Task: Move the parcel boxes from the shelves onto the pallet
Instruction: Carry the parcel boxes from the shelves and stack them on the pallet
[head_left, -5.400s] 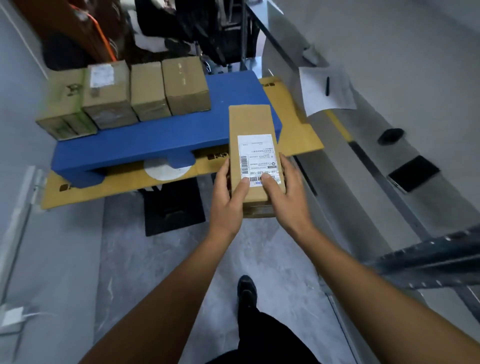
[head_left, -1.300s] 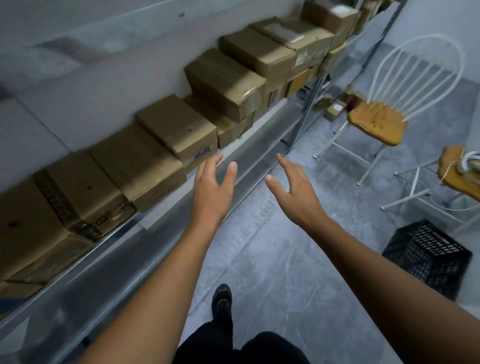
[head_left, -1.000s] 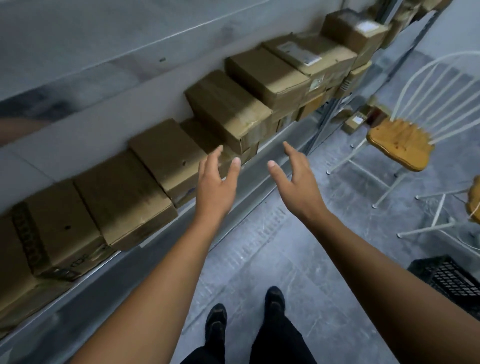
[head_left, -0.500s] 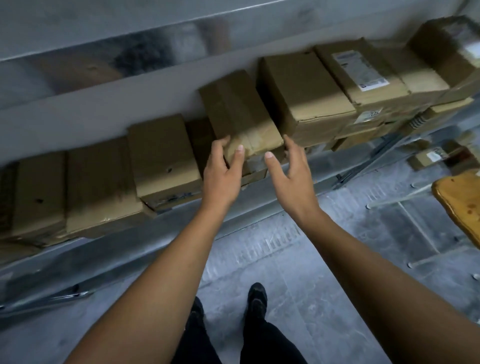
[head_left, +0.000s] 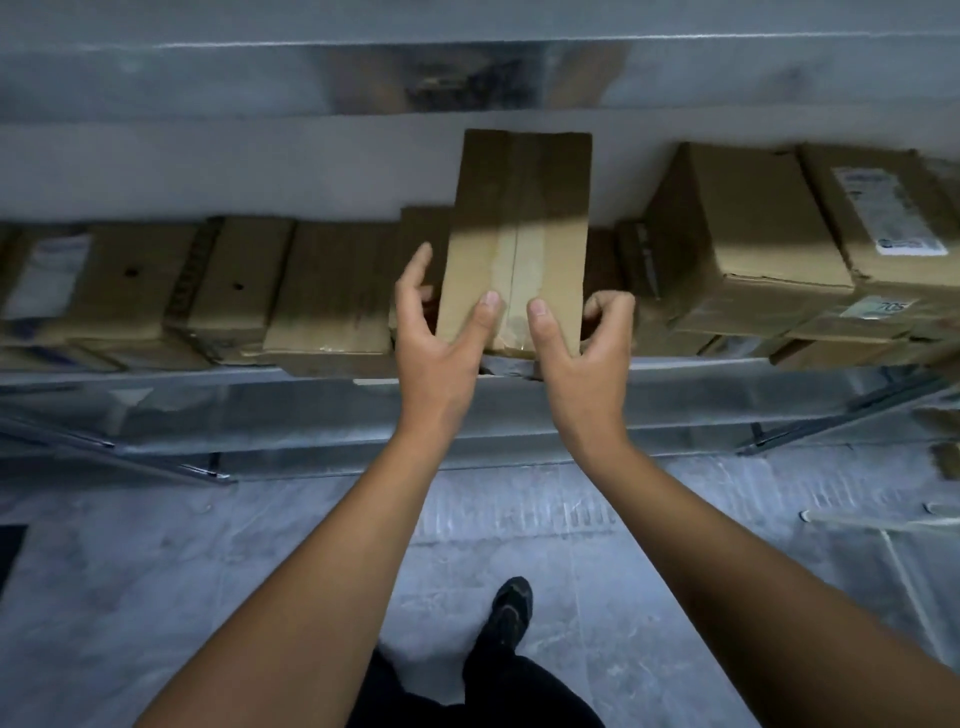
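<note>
Our grip is closed on the long brown taped cardboard parcel box (head_left: 519, 234): left hand (head_left: 436, 353) and right hand (head_left: 582, 358) clasp its near end, thumbs on top. It is at the grey metal shelf (head_left: 208, 379), not yet carried off. Many cardboard boxes (head_left: 332, 291) flank our grip, so we judge much is left.

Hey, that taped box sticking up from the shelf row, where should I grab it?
Grip the taped box by its two long sides at the near end, coming from the front: it sits higher than its neighbours, leaving both flanks free.
</note>
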